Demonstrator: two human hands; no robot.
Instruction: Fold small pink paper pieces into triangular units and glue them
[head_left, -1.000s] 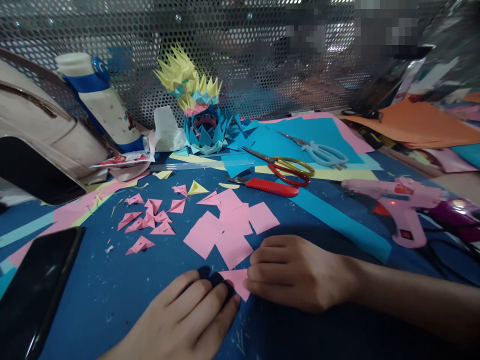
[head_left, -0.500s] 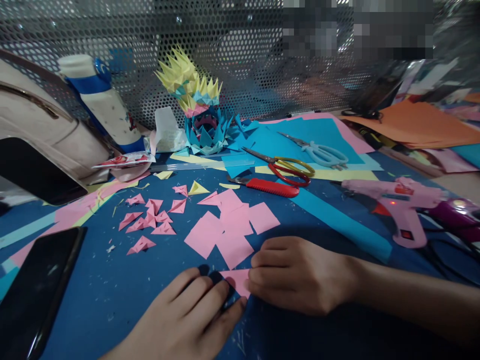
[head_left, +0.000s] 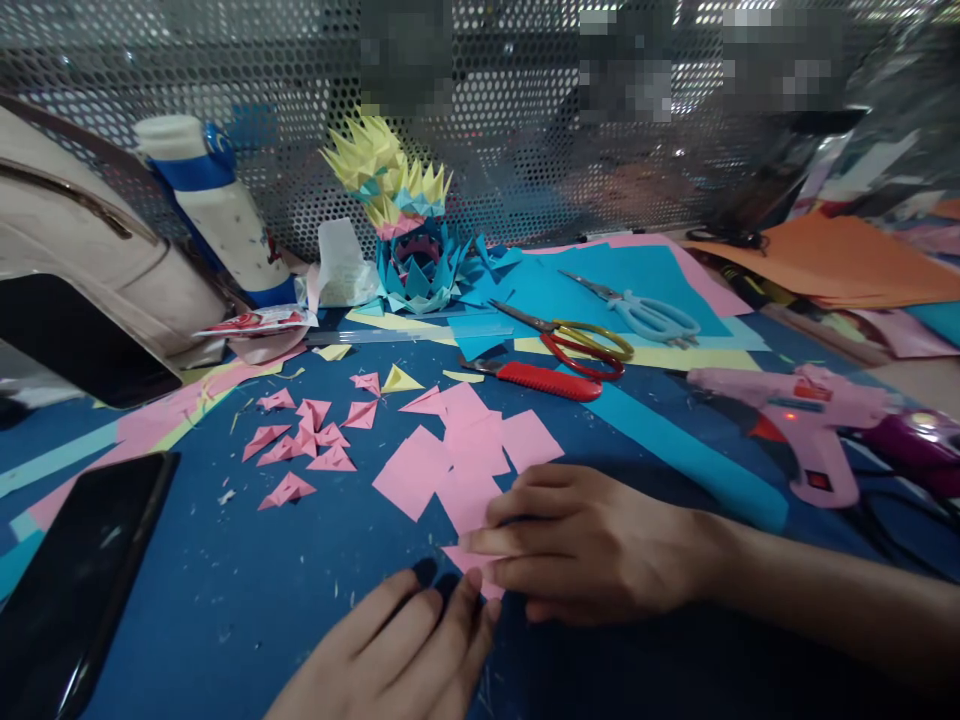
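Between my hands on the blue tabletop lies a small pink paper (head_left: 459,559) folded into a triangle, partly covered by fingers. My right hand (head_left: 592,545) presses its fingers down over the right part of the fold. At the lower edge, my left hand (head_left: 409,635) pinches the paper with thumb and fingertips. Just beyond are several loose pink paper squares (head_left: 412,472), overlapping one another. To their left sit several folded pink triangle pieces (head_left: 332,458), and a yellow folded piece (head_left: 401,379) stands behind.
A phone (head_left: 82,580) lies at left. Utility knife (head_left: 547,381), red-and-yellow scissors (head_left: 585,345) and light-blue scissors (head_left: 652,316) rest behind the squares. A pink glue gun (head_left: 810,410) is at right. A spiky paper model (head_left: 420,270) and a bottle (head_left: 225,215) stand at the back.
My right fingers have moved left and spread over the folded paper, covering more of it. My left hand has shifted slightly right and down along the paper's edge.
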